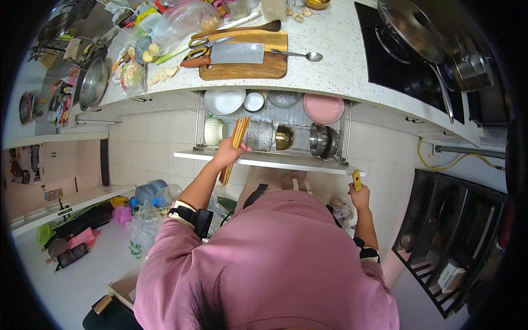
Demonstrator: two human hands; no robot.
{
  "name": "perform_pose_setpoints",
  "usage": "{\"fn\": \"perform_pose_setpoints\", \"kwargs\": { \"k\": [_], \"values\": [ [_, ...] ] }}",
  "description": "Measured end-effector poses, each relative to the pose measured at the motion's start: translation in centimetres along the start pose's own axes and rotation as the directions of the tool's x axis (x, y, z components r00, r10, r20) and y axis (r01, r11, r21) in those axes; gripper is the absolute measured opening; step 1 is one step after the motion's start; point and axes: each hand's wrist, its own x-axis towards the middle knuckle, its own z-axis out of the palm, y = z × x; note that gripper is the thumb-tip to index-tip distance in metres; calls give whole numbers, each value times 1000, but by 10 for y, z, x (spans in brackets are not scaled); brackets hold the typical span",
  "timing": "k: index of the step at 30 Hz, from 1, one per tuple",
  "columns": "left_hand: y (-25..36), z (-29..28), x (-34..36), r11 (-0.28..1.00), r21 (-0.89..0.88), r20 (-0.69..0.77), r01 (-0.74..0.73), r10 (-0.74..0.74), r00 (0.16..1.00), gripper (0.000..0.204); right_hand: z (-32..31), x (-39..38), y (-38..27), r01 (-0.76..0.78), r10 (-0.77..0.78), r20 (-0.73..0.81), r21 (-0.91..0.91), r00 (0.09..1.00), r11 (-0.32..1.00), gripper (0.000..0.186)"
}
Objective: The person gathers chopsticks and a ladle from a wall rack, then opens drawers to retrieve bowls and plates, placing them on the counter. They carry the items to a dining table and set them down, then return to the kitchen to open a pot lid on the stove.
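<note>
A bundle of wooden chopsticks [240,131] is gripped in my left hand [225,154], their upper ends over the open drawer's left half. My right hand [360,197] is closed around a small flat yellow utensil [357,179], just outside the right end of the drawer front [264,161]; its exact kind is unclear. Inside the wire drawer are a white bowl [224,101], a small white bowl [253,102], a pink plate [323,108], a pale ribbed bowl [214,132], a brownish metallic bowl [284,137] and steel bowls [322,141].
On the counter above, a cleaver [236,53], scissors [199,48] and a spoon [311,56] lie on a wooden cutting board [242,71]. A pan [412,30] stands on the black hob [385,69] at right. A black rack [451,231] stands lower right; bags and bottles [151,192] lie left.
</note>
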Motion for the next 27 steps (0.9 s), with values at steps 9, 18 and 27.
{"fn": "perform_pose_setpoints", "kwargs": {
  "k": [9,18,27],
  "values": [
    [26,0,8,999,-36,6,-35,35,999,6,-4,7,-18,24,-25,45,9,999,1000,13],
    [-24,6,-18,988,-53,-5,142,-142,990,7,4,1,-10,-11,15,73,-48,997,999,17],
    [-75,9,-19,755,655,66,32,-99,993,17,27,11,-15,174,-123,213,-238,969,956,27]
  ]
}}
